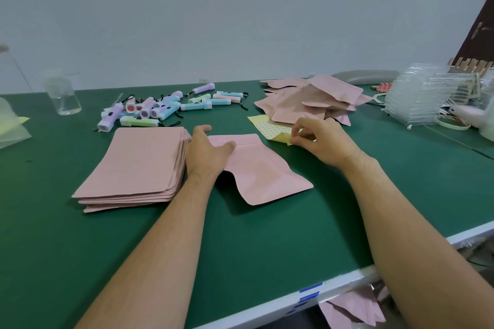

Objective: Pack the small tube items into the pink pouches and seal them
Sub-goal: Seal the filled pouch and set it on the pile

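**Sticker peel, pouch pinned**

Pressing the pink pouch [264, 176] flat mid-table with left hand [207, 153], fingers straight; pinching the yellow sticker sheet [267, 127] with right hand [318, 139]. Leaving tubes [160, 108] heaped well beyond. Probably risking lifting the whole unpinned sheet, or folding a sticker onto itself.

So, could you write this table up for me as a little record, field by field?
surface: green table
left hand: pressing flat on a single pink pouch
right hand: pinching the edge of a yellow dotted sheet
beside the pouch: stack of flat pouches
behind the stack: loose pastel tubes
behind the sheet: heap of pink pouches
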### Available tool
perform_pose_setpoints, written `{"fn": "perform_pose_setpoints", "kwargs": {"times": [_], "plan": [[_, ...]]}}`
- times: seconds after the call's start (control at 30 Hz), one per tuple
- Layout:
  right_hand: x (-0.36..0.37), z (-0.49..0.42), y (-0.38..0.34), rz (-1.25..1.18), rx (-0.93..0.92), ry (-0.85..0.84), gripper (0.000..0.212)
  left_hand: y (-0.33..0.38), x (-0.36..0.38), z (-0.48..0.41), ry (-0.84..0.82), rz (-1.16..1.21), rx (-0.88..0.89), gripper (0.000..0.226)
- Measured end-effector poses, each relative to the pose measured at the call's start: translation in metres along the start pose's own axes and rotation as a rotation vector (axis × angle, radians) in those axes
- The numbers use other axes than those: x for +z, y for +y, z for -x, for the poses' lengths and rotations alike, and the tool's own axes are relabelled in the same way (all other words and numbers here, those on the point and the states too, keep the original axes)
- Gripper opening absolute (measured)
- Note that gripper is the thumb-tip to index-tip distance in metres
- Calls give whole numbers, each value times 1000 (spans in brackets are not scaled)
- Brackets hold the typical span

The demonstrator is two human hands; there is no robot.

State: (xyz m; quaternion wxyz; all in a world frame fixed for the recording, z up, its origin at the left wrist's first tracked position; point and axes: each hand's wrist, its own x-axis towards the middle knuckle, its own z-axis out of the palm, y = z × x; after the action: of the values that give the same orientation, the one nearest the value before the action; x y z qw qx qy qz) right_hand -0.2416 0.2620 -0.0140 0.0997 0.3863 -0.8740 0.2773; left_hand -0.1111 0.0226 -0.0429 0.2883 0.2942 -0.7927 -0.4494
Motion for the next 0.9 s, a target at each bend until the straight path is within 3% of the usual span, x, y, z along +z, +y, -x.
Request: {"fn": "perform_pose_setpoints", "kwargs": {"times": [0.17,0.33,0.47,0.57,0.7,0.9], "plan": [[2,-1,-2,-59,21,-11,7,0,-1,2,-1,22,3,75],[4,-5,-19,-336,-24,95,6,3,-6,2,-14,175,-14,77],[7,-4,-40,-638,-9,-41,10,10,-11,6,-28,336,-65,61],[15,-4,-52,-630,-4,-160,12,12,-14,5,-10,456,-100,35],[24,-4,-64,-496,-37,-211,12,14,-17,5,-32,504,-148,42],[32,-2,-76,-483,-17,-107,9,26,-5,13,-113,439,-125,39]]}}
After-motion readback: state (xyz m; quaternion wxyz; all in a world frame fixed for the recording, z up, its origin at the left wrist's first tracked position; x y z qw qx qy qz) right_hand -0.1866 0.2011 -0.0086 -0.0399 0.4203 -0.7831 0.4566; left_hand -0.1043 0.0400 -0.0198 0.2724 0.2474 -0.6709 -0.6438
